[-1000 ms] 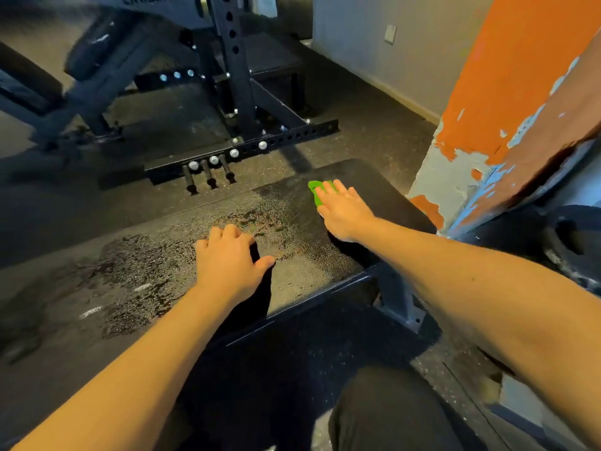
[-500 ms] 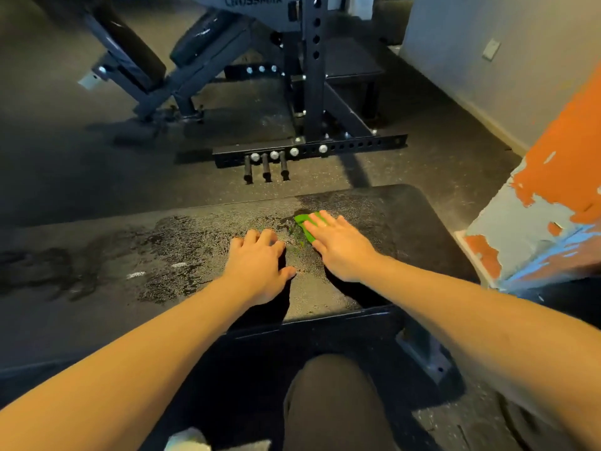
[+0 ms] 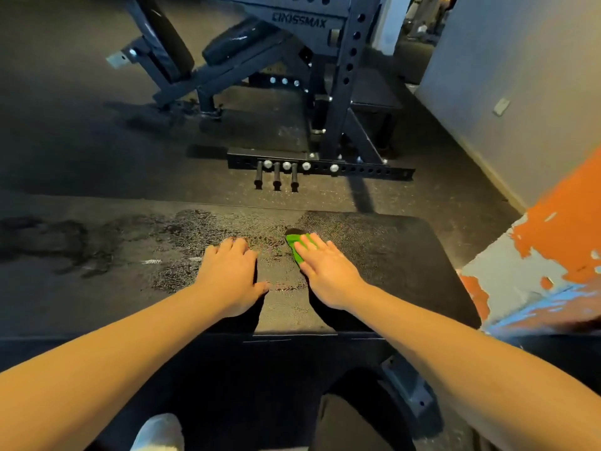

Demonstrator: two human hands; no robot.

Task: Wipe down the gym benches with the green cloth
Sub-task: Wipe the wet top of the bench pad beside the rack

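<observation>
— Which step is the person on?

— Mid-wipe, by the look of it. The right hand (image 3: 328, 271) lies flat, fingers straight, pressing the green cloth (image 3: 294, 247) onto the padded table (image 3: 406, 255). Only the cloth's far end shows past the fingertips, towards the table's far edge. The left hand (image 3: 229, 271) rests palm-down on the table close by, holding nothing, likely bracing.

— And the next move?

— Probably a sweep toward the table's left part, where a mottled damp patch (image 3: 182, 242) spreads. It calls for steady, flat pressure so the cloth doesn't bunch.

— The room?

— Dark speckled rubber floor (image 3: 97, 141) lies around the table. Beyond the table stands a black rack (image 3: 338, 92) marked CROSSMAX with an incline bench (image 3: 240, 40), presumably next in line. Right of the table are a pillar (image 3: 553, 239) with peeling orange paint and a grey wall (image 3: 520, 76).
</observation>
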